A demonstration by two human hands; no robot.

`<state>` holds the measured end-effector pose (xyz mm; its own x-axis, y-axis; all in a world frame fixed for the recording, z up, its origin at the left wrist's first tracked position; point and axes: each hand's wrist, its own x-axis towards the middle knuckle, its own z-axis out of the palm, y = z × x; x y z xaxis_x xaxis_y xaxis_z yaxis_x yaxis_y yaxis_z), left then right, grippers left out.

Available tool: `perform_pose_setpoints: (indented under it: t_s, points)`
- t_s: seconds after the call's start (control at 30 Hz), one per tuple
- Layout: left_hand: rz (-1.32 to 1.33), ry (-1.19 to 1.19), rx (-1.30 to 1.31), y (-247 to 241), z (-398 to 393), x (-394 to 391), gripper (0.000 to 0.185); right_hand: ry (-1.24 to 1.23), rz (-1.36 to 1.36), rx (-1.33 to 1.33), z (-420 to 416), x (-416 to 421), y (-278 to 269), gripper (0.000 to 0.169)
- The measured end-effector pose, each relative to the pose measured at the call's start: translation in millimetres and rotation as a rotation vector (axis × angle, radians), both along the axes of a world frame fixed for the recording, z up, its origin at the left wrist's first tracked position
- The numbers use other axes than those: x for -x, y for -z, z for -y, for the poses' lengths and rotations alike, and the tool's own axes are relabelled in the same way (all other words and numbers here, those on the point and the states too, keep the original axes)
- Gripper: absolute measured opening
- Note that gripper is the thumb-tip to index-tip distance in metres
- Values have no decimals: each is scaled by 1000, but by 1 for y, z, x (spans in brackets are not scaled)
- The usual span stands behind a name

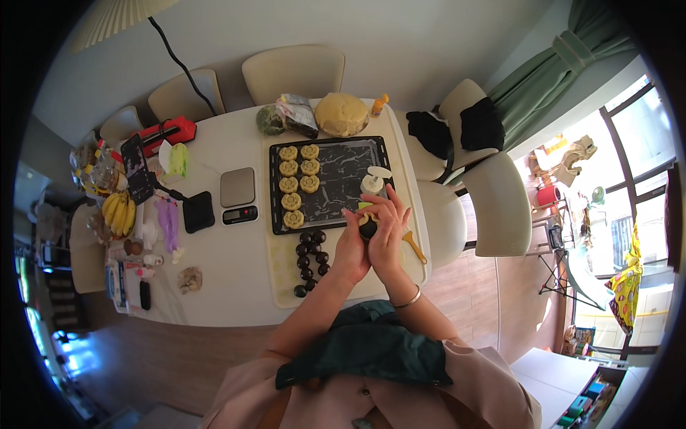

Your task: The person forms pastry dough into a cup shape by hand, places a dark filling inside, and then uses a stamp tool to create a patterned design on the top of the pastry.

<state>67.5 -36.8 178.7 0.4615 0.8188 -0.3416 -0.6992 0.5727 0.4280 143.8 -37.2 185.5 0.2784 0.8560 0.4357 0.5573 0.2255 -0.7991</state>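
Observation:
My left hand [351, 251] and my right hand [387, 238] are cupped together over the near right part of a black baking tray [274, 214]. Between them they hold a dark filling ball [367, 230], partly wrapped in pale dough [366, 217]. My fingers hide part of the wrapper. In two columns on the tray's left side sit several moulded pastries [291, 201]. Several dark balls [303, 262] lie in two rows left of my wrists. Just beyond my fingers stands a white press mould [372, 185], partly covered by my right hand.
A big dough mass [341, 114], a plastic bag [298, 114] and an orange-capped bottle [380, 105] stand behind the tray. Left are a digital scale [238, 187], phone on a stand [138, 169] and bananas [119, 214]. A yellow-handled tool [415, 247] lies near the table's right edge.

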Motion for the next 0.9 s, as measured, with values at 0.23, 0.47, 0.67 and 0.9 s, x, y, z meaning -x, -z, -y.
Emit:
perform_pose_setpoints:
  t_s: [0.23,0.47,0.67,0.9]
  points:
    - [112,48,-4,0,-5,2,79,-182,-17,6,0,-14,3,47]
    - [97,139,-21,-7,-22,28,84,-376,195,89,-2,-30,0,62]
    - [212,139,-1,4,-20,25,58,-342,96,46,-4,-28,12,55]
    - [179,82,44,2,-13,19,43,-367,155,44,-2,-26,5,42]
